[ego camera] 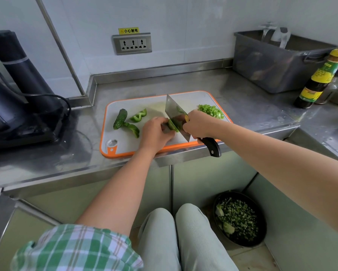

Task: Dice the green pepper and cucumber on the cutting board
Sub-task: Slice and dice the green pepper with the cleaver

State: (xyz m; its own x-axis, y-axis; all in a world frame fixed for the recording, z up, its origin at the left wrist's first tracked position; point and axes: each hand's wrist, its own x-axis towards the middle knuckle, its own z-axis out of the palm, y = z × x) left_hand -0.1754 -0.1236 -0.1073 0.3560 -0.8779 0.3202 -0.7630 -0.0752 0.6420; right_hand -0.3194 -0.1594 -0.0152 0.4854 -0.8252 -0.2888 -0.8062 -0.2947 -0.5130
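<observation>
Pressing a green pepper piece (pixel 173 125) onto the cutting board (pixel 125 141) with the curled fingers (pixel 164 121) of the left hand (pixel 156 133), knuckles close against the flat of the cleaver (pixel 176 114). Gripping the cleaver where blade meets black handle with the right hand (pixel 198 124), fingers wrapped tight, edge down on the pepper piece, handle end jutting past the board's near rim. Further left on the same board: two larger pepper chunks (pixel 138 116), uncut, and a whole cucumber (pixel 120 118) lying tilted, touching the nearer chunk. At the board's far right corner, behind the right hand, a small heap of diced pepper (pixel 211 111). Around the board, a steel worktop (pixel 242 98) carrying a dark sauce bottle (pixel 320 79) and a grey tub (pixel 277 65) to the right, a black appliance (pixel 17 85) to the left. On the floor below, a dark bowl (pixel 260 237) of chopped greens.
</observation>
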